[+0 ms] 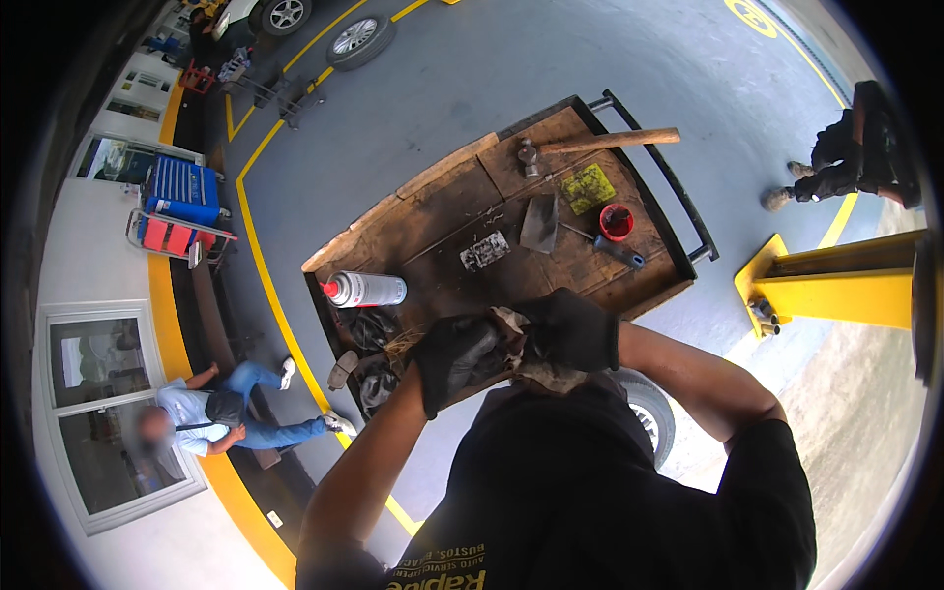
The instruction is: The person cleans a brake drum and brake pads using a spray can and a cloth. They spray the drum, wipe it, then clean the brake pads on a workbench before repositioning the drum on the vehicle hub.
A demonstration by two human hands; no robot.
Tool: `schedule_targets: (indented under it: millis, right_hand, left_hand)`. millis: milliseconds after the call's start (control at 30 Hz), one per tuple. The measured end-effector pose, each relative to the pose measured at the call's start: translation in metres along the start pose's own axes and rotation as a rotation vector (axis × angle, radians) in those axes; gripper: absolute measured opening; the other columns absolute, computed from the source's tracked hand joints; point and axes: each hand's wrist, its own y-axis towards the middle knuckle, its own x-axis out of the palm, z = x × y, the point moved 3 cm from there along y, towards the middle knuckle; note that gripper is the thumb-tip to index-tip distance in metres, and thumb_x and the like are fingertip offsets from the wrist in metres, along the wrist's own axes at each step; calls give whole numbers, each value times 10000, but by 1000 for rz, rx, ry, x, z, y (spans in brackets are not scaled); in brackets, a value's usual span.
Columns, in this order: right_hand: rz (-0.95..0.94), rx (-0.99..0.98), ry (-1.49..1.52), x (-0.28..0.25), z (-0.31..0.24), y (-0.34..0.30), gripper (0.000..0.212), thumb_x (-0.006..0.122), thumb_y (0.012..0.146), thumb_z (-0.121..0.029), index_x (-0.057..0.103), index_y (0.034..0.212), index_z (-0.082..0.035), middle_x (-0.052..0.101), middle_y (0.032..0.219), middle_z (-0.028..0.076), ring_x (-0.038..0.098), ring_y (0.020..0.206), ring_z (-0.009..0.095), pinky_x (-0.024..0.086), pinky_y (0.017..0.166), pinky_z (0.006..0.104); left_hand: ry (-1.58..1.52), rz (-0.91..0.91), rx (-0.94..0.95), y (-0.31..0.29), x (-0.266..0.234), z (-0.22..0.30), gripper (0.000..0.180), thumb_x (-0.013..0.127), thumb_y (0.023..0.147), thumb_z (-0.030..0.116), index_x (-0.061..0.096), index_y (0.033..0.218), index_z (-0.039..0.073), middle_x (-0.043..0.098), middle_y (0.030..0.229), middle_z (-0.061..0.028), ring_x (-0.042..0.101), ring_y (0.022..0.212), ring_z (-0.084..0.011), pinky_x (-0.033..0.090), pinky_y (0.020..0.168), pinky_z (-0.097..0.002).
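Both hands wear black gloves and meet at the near edge of a cart top. My left hand [460,356] is closed on one side of a dirty beige rag [553,376]. My right hand [572,332] grips the rag's other side; a small brownish piece seems to sit in its folds, too covered to name. Left of my left hand are straw-like bristles [401,341] and crumpled black plastic [368,328]. A white spray can [372,290] with a red cap lies on its side just beyond. Further in rests a smudged black-and-white rectangular piece [484,252].
Cardboard covers the cart [433,231]. On its right are a ball-peen hammer [610,142], a yellow-green pad [588,188], a grey metal plate [539,224], a red cup [617,223] and a blue-handled tool [619,252]. A yellow lift arm [836,298] stands right; a person [211,408] sits left.
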Motion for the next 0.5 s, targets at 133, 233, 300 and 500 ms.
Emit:
schedule_targets:
  millis: [133, 233, 300, 500]
  right_hand:
    - [-95, -59, 909, 8, 25, -21, 346, 712, 974, -128, 653, 1279, 25, 704, 1245, 140, 717, 1035, 221, 589, 879, 351]
    - [-168, 143, 1268, 24, 46, -45, 343, 693, 1015, -152, 639, 1308, 18, 676, 1299, 111, 695, 1098, 170, 589, 898, 325]
    - [-201, 183, 1370, 27, 48, -53, 350, 686, 1020, -164, 636, 1319, 12, 689, 1264, 113, 702, 1080, 173, 593, 893, 331]
    - [-177, 60, 113, 9, 0, -26, 381, 689, 998, -237, 645, 1290, 4, 740, 1067, 146, 742, 981, 226, 606, 844, 401]
  left_hand:
    - [-345, 67, -164, 0, 16, 5, 219, 731, 853, 142, 687, 1047, 50, 676, 958, -143, 668, 881, -373, 558, 838, -434]
    - [689, 135, 590, -3, 20, 34, 176, 728, 827, 154, 690, 978, 71, 634, 872, -103, 638, 799, -320, 548, 785, -418]
    - [816, 75, 799, -7, 21, 40, 139, 726, 825, 160, 661, 911, 72, 596, 842, -99, 599, 784, -347, 520, 769, -411]
    - [406, 16, 179, 1, 9, 1, 213, 712, 957, 303, 689, 1017, 100, 687, 881, -58, 667, 767, -202, 516, 679, -360]
